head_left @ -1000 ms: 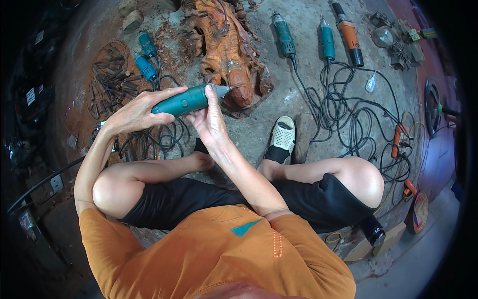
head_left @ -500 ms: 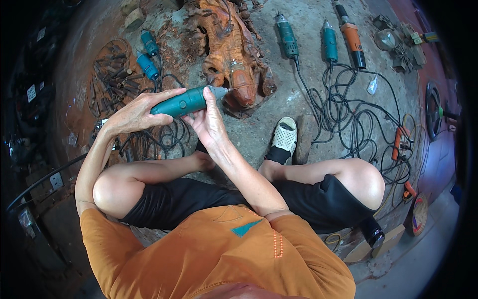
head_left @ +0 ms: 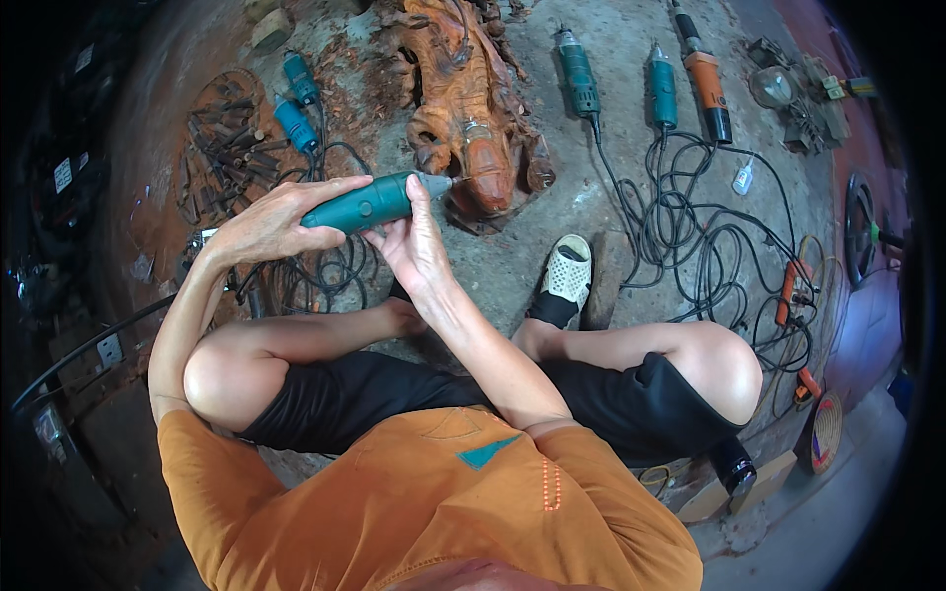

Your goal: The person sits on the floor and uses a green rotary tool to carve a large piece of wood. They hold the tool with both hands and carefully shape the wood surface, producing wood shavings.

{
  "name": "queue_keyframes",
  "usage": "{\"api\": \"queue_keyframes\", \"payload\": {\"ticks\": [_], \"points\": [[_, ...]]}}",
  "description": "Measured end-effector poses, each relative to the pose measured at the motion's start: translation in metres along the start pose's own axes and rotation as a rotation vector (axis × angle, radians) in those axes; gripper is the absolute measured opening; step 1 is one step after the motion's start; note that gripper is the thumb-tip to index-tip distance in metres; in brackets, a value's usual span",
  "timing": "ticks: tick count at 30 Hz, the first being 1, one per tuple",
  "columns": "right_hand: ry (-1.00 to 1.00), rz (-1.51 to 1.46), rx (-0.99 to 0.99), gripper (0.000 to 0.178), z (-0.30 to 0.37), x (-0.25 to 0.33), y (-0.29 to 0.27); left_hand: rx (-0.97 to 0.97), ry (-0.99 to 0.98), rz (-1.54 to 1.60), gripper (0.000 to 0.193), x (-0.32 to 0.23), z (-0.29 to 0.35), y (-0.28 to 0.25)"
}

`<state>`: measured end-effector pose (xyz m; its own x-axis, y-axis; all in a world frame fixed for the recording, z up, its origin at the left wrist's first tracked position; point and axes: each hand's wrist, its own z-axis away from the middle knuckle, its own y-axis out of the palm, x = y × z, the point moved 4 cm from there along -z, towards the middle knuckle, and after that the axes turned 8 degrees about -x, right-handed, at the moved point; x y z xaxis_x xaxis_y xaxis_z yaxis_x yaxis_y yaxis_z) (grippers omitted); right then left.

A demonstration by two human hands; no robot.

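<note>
A green die grinder (head_left: 357, 204) lies across both my hands, its grey tapered nose pointing right. My left hand (head_left: 268, 221) wraps around the rear of its body. Near the front, my right hand (head_left: 412, 239) grips it with the thumb up along the side and the fingers underneath. The nose's thin bit reaches toward the rounded end of a carved reddish-brown wooden figure (head_left: 485, 173); whether it touches the wood cannot be made out. This figure stretches away from me along the floor.
Two more green grinders (head_left: 577, 77) and an orange one (head_left: 706, 87) lie at right, their black cords (head_left: 680, 212) tangled nearby. Blue-green tools (head_left: 295, 122) and a round tray of chisel-like pieces (head_left: 225, 138) lie at left. An orange power strip (head_left: 788, 293) is far right.
The floor and the things on it have shifted slightly right and down in the picture. My hands keep the same hold on the die grinder.
</note>
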<state>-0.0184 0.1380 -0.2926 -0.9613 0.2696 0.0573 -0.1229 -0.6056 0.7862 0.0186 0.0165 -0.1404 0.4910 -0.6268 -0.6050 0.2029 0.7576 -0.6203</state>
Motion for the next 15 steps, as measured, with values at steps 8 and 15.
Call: {"api": "queue_keyframes", "payload": {"ticks": [8, 15], "points": [[0.064, -0.021, 0.028, 0.054, -0.008, -0.004, -0.004, 0.028, -0.063, -0.017, 0.076, -0.004, 0.000, -0.003], [0.045, -0.011, 0.025, 0.059, -0.012, 0.004, 0.000, -0.043, -0.017, -0.110, 0.074, -0.012, -0.006, -0.002]]}}
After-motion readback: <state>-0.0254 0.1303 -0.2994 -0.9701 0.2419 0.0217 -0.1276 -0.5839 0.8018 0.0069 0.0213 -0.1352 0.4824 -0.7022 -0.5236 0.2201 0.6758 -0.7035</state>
